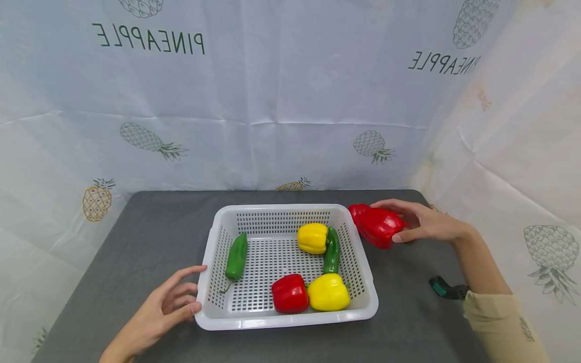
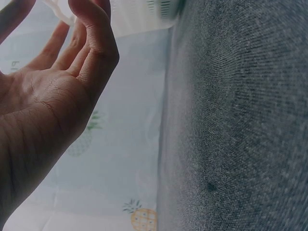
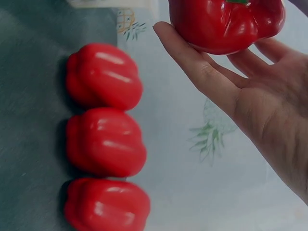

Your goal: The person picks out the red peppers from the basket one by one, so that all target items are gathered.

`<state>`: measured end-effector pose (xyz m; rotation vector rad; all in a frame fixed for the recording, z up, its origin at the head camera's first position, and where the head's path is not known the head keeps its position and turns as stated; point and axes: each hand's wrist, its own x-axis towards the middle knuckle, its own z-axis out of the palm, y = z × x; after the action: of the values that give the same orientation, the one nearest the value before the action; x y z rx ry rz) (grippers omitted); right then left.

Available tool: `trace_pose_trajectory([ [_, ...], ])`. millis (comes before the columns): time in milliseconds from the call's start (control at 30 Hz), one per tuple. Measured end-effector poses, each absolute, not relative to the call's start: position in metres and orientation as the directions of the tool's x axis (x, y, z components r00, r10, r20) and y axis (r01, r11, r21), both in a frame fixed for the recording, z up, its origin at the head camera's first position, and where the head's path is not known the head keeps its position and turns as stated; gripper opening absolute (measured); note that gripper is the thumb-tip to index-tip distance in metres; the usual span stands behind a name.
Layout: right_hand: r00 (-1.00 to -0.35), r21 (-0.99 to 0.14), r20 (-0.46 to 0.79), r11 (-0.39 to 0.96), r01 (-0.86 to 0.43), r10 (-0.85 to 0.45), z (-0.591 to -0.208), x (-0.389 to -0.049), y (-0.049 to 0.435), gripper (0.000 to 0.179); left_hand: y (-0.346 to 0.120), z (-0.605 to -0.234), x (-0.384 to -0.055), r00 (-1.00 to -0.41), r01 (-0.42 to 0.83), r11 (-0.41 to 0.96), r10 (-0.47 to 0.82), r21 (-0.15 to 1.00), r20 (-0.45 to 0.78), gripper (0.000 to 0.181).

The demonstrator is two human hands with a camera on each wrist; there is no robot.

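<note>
A red bell pepper (image 1: 380, 227) is held by my right hand (image 1: 424, 221), thumb on the near side and fingers behind it. It hangs just beyond the right rim of a white perforated basket (image 1: 286, 322). In the right wrist view the same hand (image 3: 260, 91) cups the pepper (image 3: 224, 24), its green stem partly showing. My left hand (image 1: 159, 307) touches the basket's left rim with loosely bent fingers. Inside the basket lie a green pepper (image 1: 236, 258), a green cucumber-like vegetable (image 1: 332, 252), yellow bell peppers (image 1: 312, 238) and a red bell pepper (image 1: 290, 294).
Three more red bell peppers (image 3: 107, 142) stand in a row on the dark grey table (image 3: 29, 125); the held one mostly hides them in the head view. A black strap with a green face (image 1: 447, 289) lies near the right forearm. A pineapple-print curtain (image 1: 272, 91) hangs behind.
</note>
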<state>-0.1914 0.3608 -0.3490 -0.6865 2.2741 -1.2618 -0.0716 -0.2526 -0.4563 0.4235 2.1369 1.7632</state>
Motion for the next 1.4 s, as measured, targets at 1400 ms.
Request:
trace_pose_trajectory([
  [1400,-0.786,-0.761,-0.39,0.649,-0.018,-0.479,-0.426,-0.188,0.372,0.09,-0.251,-0.453,-0.072,-0.908,-0.031,0.209,0.402,0.977,-0.115,0.068],
])
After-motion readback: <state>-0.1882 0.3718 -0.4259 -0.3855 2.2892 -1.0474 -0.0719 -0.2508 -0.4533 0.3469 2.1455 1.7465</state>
